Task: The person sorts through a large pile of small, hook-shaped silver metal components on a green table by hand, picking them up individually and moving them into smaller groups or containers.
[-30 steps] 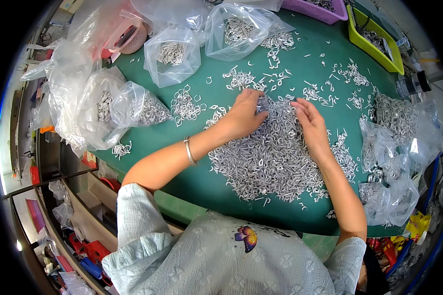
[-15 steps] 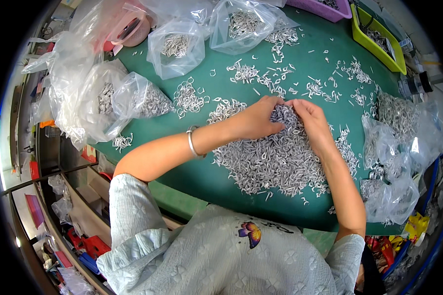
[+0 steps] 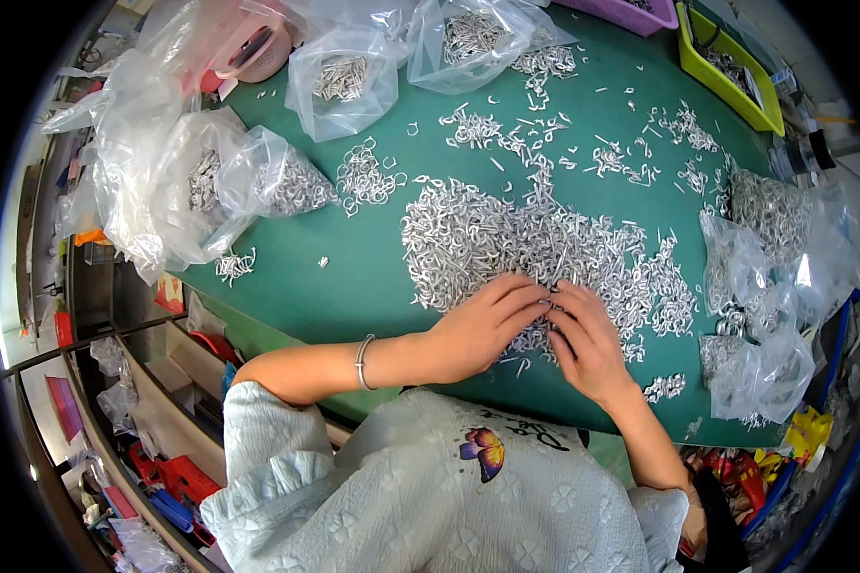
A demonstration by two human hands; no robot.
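Note:
A broad pile of small silver metal hooks and loops (image 3: 487, 239) is spread on the green tabletop (image 3: 373, 296). At its near edge, my left hand (image 3: 487, 325) reaches in from the left, with a bracelet (image 3: 361, 361) on that wrist. My right hand (image 3: 588, 342) faces it, and the fingertips of both meet over the hooks. The fingers of both hands are bent and cupped around some of the pieces. What lies beneath the palms is mostly hidden.
Clear plastic bags of metal parts (image 3: 342, 81) stand at the back and left; another bag (image 3: 769, 224) lies on the right. A yellow-green basket (image 3: 736, 72) and a purple basket (image 3: 626, 14) sit at the far right. Loose rings (image 3: 365, 177) lie left of the pile.
Both hands have come toward me, from the far side of the pile to its near edge. The heaped mound is now flatter and spread wider, with pieces at the far side uncovered.

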